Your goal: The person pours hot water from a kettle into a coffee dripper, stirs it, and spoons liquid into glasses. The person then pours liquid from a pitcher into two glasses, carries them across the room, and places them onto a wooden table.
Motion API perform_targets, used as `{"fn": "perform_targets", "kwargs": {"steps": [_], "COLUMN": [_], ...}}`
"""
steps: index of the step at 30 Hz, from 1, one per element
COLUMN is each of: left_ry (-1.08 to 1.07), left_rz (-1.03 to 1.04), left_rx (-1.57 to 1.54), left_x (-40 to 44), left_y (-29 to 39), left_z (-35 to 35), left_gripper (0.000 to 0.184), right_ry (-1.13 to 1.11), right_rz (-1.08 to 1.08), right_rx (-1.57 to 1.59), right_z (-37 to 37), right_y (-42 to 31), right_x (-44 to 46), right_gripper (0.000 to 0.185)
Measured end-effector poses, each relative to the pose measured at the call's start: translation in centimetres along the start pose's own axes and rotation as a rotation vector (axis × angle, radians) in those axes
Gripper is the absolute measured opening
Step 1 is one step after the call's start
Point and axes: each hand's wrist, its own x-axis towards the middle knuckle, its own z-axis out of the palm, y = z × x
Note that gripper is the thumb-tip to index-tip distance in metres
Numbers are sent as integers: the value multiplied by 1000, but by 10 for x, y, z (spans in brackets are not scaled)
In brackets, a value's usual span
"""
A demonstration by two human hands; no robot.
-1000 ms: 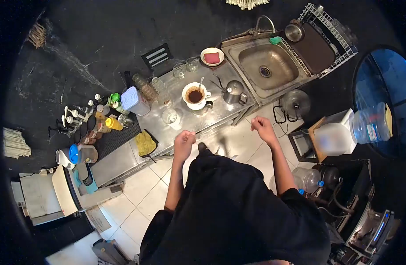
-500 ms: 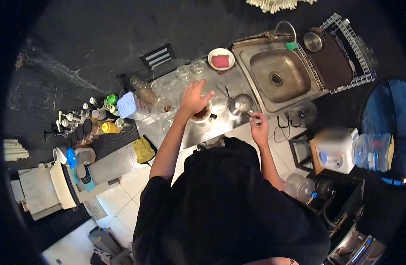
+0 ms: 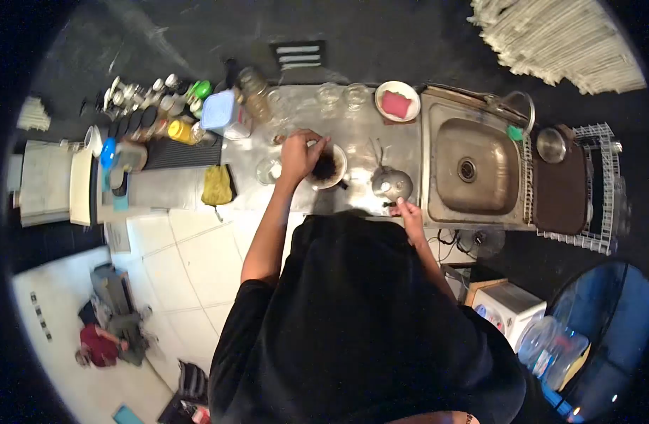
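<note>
On the steel counter stands a white cup-shaped vessel (image 3: 338, 172) with dark coffee grounds inside. My left hand (image 3: 301, 155) is over its left rim, thumb and fingers drawn together; anything between them is too small to make out. Right of the vessel sits a steel kettle (image 3: 392, 185), its thin spout pointing up and left. The fingers of my right hand (image 3: 408, 214) are closed on the kettle's dark handle at the counter's front edge. A clear glass (image 3: 268, 171) stands just left of the vessel.
A bowl with a red sponge (image 3: 396, 104) and glasses (image 3: 355, 97) line the back. The sink (image 3: 478, 169) is right; a lidded container (image 3: 225, 115), bottles and a yellow cloth (image 3: 216, 186) are left. Another person (image 3: 102, 345) sits at lower left.
Both hands have come forward to the counter, my left hand to the white vessel and my right hand to the kettle handle, where its fingers have closed. The view has turned.
</note>
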Motion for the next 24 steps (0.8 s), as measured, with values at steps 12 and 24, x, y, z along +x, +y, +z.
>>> {"fn": "perform_targets", "kwargs": {"steps": [12,24], "left_ry": [383,273], "left_rz": [-283,-370], "left_rx": [-82,-154], "left_x": [-77,-89], "left_y": [4,4], "left_z": [-11,-9], "left_gripper": [26,25], "right_ry": [137,-133], "right_rz": [-85,-291], "right_rx": [-114,-367], "right_z": [-18,-15], "right_y": [-25,-195], "right_x": [21,-10], "right_gripper": [38,38]}}
